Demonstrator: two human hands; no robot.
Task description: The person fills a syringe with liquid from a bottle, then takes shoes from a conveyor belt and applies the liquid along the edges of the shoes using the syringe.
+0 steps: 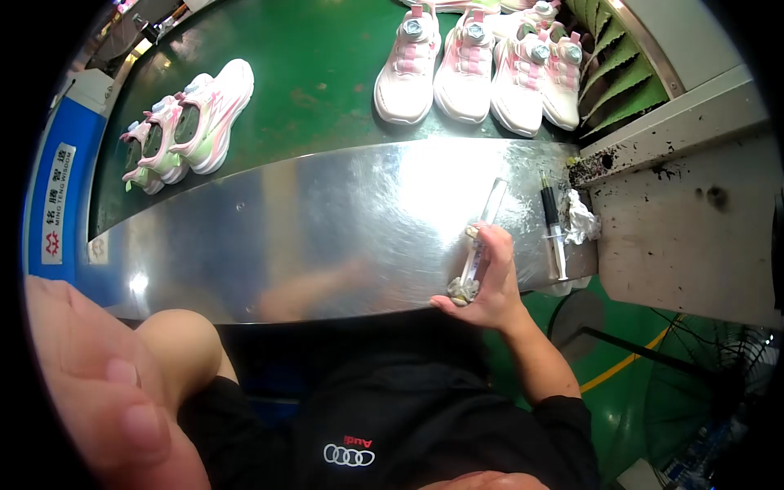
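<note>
My right hand is over the front part of the metal worktop, its fingers closed round a slim pale, translucent stick. A crumpled greyish lump sits at the stick's near end, by my thumb; what it is made of I cannot make out. My left hand looms large and blurred close to the camera at the lower left. Its fingers are bent inward, and whatever they grip is out of sight. Right of my right hand lies a syringe with dark contents, beside a crumpled white tissue.
Pink-and-white sneakers stand in a group on the green surface behind the metal worktop. Several more sneakers lean together at left. A stained metal housing with green flaps borders the right. A fan stands lower right.
</note>
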